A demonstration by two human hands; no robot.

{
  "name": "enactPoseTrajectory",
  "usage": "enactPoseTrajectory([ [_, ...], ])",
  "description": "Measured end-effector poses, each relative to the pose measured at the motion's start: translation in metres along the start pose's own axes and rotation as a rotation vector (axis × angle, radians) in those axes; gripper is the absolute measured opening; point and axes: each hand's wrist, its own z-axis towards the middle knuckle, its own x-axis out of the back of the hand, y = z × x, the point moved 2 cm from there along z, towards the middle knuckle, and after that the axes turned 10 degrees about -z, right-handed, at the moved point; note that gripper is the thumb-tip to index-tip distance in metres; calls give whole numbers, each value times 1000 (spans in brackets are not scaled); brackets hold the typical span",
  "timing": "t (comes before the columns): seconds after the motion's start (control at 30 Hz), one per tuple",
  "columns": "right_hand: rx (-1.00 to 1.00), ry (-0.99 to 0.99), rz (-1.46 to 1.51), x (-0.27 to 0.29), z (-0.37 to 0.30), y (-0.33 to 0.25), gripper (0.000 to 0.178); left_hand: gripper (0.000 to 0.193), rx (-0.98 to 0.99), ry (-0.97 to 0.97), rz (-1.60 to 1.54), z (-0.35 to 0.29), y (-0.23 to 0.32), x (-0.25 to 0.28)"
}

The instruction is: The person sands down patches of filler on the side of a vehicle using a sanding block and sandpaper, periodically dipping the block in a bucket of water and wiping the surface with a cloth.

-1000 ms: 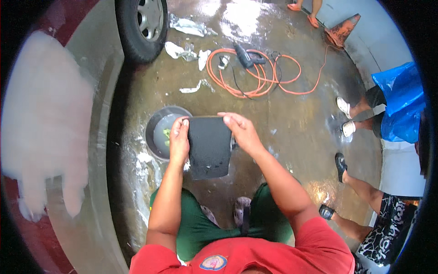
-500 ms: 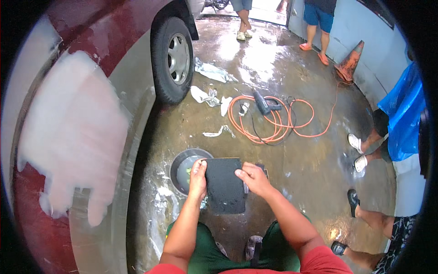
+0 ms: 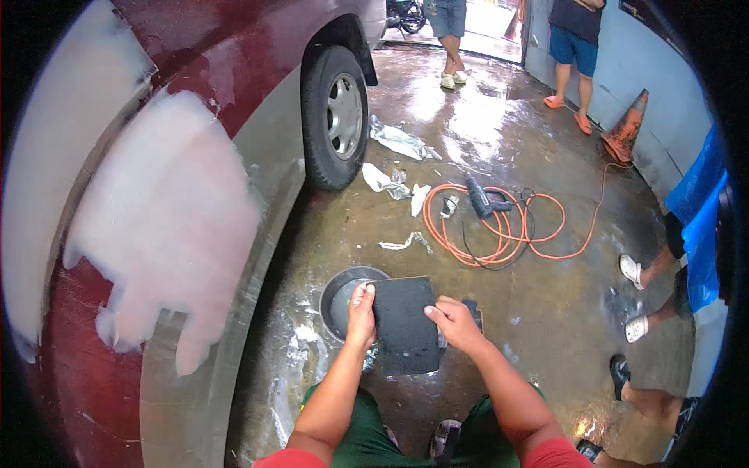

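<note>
Both my hands hold up a black sheet of sandpaper (image 3: 406,331), flat and nearly upright before my knees. My left hand (image 3: 361,316) pinches its upper left edge, thumb on top. On its right edge, my right hand (image 3: 456,322) is closed with the thumb over the near face. Behind the sheet, partly covered, a round grey basin (image 3: 325,300) with cloudy water stands on the wet floor. A dark object (image 3: 470,306) shows just behind my right hand; its kind is hidden. To my left is a dark red and grey vehicle body (image 3: 257,156) with a big whitish filler patch (image 3: 172,203).
An orange hose or cord (image 3: 558,234) lies coiled around a dark heat-gun-like tool (image 3: 485,201). Crumpled plastic scraps (image 3: 398,140) lie by the wheel (image 3: 335,117). A traffic cone (image 3: 626,129) leans at the right wall. Several people stand around, one in blue plastic (image 3: 698,210).
The whole view has swung left, so the floor and things on it appear further right. Both hands keep their hold on the sandpaper sheet.
</note>
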Motion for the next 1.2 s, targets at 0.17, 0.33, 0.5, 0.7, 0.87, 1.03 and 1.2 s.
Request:
enactPoseTrajectory([
  [0.17, -42, 4, 12, -5, 2, 7, 40, 14, -44, 63, 27, -1, -1, -1],
  [0.33, 68, 96, 223, -20, 1, 9, 40, 15, -17, 49, -50, 1, 6, 2],
  [0.5, -323, -121, 302, -29, 2, 18, 36, 14, -59, 113, -117, 3, 11, 4],
  [0.7, -262, -42, 279, -27, 6, 18, 30, 14, -76, 116, -127, 2, 11, 1],
  [0.87, -224, -123, 557, -40, 8, 22, 26, 14, -118, 132, -151, 4, 19, 5],
  [1.03, -242, -143, 326, -43, 11, 27, 24, 13, -74, 206, -180, 5, 18, 9],
  [1.2, -134, -81, 537, -35, 11, 15, 25, 14, -72, 206, -189, 7, 18, 17],
])
